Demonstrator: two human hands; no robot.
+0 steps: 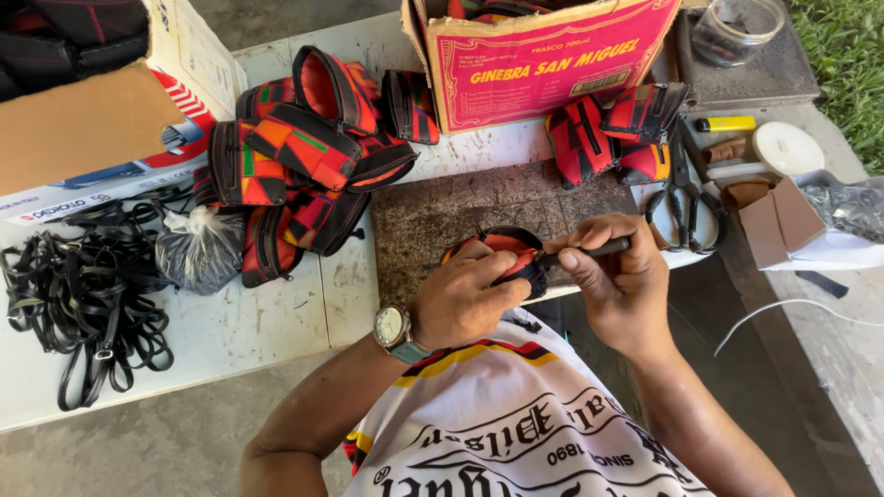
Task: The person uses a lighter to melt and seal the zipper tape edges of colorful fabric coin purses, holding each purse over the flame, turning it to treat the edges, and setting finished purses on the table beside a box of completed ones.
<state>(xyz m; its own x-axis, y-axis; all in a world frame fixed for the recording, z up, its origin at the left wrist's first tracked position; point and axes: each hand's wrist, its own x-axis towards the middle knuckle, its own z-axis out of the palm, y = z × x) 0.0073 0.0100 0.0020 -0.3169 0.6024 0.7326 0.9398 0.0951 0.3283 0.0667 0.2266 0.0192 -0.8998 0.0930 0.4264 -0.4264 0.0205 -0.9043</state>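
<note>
1. Red-black woven pouch (505, 250): held at table edge, on dark work mat (442, 216).
2. L hand (468, 296): clamped round pouch; wristwatch (394, 329) on wrist.
3. R hand (619, 276): fingers closed on thin dark tool (589, 250), tip at pouch.
4. Scissors (686, 198), finished pouches (304, 152), black straps (83, 294) nearby.

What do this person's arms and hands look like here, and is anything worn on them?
Both forearms are bare, with no sleeves reaching them and no gloves. The left hand has a wristwatch just behind it: a round pale dial in a metal case on a teal-grey strap. The right hand and its wrist carry nothing; no rings show on either hand.
</note>
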